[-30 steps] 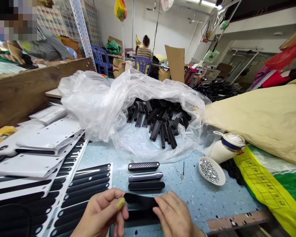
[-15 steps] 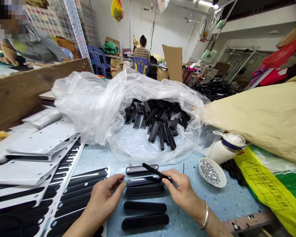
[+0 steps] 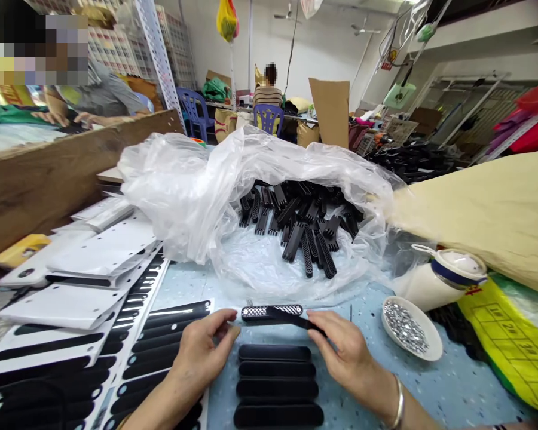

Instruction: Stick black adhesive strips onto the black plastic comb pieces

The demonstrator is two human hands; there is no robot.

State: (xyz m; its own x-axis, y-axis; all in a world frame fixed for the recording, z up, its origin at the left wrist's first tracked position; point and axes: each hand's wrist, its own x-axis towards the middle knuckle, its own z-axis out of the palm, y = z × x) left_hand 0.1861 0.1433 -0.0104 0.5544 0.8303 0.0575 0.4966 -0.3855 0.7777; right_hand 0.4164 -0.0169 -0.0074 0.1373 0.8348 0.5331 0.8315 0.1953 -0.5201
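Right hand (image 3: 347,355) fingers pinching black strip (image 3: 301,321), left hand (image 3: 201,353) fingers half-curled, empty

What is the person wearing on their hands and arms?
No gloves: the left hand and right hand are both bare. No sleeves show on the forearms. A thin silver bangle circles the right wrist.

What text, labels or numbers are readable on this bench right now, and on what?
None reads clearly.
Yellow sack: printed grid with figures, too blurred.
White jug: red mark, too small.
Wall sign: red and yellow, too small.
Black strip in the right hand: no print visible.
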